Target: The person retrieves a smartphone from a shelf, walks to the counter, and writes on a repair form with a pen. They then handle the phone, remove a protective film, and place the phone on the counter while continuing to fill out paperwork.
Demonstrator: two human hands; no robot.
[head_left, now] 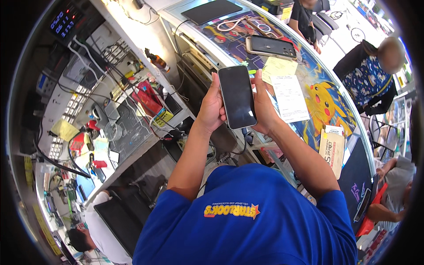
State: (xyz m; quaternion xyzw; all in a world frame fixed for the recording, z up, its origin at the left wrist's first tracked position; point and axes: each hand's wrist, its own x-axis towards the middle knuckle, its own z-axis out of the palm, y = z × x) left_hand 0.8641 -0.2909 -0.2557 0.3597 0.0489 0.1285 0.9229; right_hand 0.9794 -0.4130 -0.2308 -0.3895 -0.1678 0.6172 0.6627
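Observation:
A smartphone (237, 95) with a dark screen is held upright between my two hands, in front of the counter's near edge. My left hand (212, 108) grips its left side, the thumb along the edge and the fingertips curled beneath. On its right side my right hand (264, 106) closes round the edge, thumb pointing up. The back of the phone is hidden. Just right of my right hand lie a white printed paper slip (290, 99) and yellow paper sheets (279, 70). Beyond them rests another phone in a case (270, 47), on a colourful cartoon-printed mat (321, 104).
A flat cardboard box (332, 152) sits on the counter at right. Farther back are a dark flat pad (212, 11) and a white cable (230, 24). At left, a cluttered workbench (132, 126) holds cables and tools. Several people stand or sit around the counter and bench.

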